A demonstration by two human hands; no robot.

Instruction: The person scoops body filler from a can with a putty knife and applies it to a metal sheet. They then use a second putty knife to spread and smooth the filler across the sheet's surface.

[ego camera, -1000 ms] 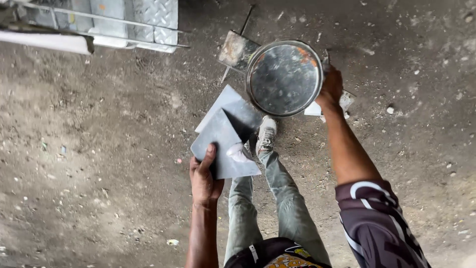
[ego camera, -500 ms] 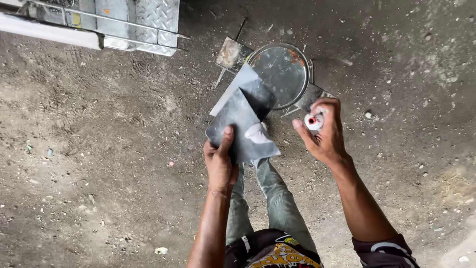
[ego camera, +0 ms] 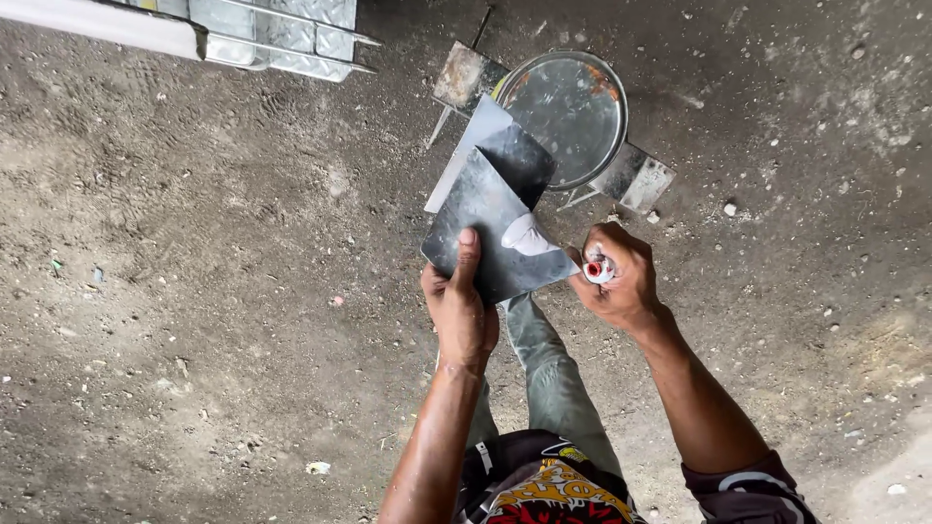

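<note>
Two hands are working just below the round tin [ego camera: 573, 107]: the left hand [ego camera: 461, 306] is pinching a grey plate [ego camera: 490, 228], thumb on top; the right hand [ego camera: 616, 277] is curling its fingers around a small red-white tube [ego camera: 598, 271].

I count two hands: the left hand [ego camera: 460, 309] and the right hand [ego camera: 617, 279]. Two dark metal sheets [ego camera: 490, 218], stacked. One blob of white paste [ego camera: 529, 235]. One small red-and-white tube [ego camera: 598, 271]. One round tin lid [ego camera: 570, 105]. One ribbed metal panel [ego camera: 277, 34] on the floor.
</note>
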